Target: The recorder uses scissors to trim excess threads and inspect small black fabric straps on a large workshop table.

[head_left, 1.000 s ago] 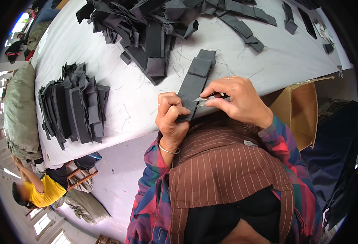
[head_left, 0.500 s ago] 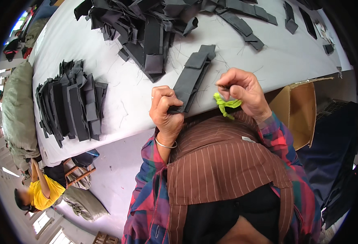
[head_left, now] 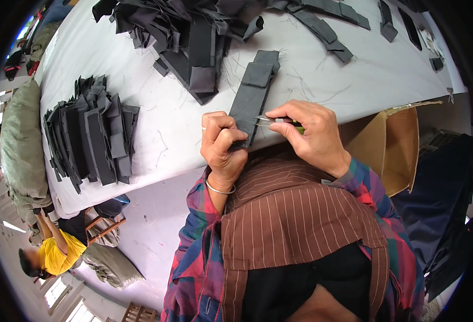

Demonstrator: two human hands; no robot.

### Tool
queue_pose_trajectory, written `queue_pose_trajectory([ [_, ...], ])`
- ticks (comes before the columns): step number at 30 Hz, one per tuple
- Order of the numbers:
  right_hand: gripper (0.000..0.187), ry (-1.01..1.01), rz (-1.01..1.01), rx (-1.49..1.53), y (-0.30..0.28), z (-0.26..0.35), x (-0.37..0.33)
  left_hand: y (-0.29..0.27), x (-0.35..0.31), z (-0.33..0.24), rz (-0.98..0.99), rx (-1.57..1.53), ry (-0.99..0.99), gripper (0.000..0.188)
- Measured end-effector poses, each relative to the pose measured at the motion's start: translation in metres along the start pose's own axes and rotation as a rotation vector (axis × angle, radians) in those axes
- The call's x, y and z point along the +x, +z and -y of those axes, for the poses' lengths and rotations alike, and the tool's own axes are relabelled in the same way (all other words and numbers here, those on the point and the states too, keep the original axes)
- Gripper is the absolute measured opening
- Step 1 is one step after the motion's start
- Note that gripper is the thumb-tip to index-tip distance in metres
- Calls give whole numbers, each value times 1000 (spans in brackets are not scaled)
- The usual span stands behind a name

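Left hand (head_left: 223, 147) has a clenched grip on the near end of a long grey fabric strip (head_left: 253, 96), which lies on the white desk (head_left: 172, 134) and runs away from that grip toward the far side. Right hand (head_left: 309, 134), just beside it, is closed around a small green-handled snipper (head_left: 279, 122), blades pointing at the strip's edge right by the left fingers. Beyond both grips sits a loose heap of dark fabric pieces (head_left: 193, 32). Well off to the left of the left grip, a neat stack of dark strips (head_left: 91, 134). Right of the right grip, an open cardboard box (head_left: 397, 145) at the desk edge.
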State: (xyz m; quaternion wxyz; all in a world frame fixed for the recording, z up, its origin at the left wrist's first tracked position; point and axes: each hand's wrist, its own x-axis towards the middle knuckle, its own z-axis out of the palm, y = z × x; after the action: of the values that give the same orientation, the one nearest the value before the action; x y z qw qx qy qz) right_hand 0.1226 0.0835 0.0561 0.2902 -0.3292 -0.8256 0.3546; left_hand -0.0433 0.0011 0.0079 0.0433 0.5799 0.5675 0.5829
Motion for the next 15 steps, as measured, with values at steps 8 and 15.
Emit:
queue_pose_trajectory([
  [8, 11, -71, -55, -113, 2, 4, 1, 0, -1, 0, -8, -14, 23, 29],
  [15, 10, -16, -48, -59, 5, 17, 2, -3, -4, -1, -51, 15, 89, 29],
])
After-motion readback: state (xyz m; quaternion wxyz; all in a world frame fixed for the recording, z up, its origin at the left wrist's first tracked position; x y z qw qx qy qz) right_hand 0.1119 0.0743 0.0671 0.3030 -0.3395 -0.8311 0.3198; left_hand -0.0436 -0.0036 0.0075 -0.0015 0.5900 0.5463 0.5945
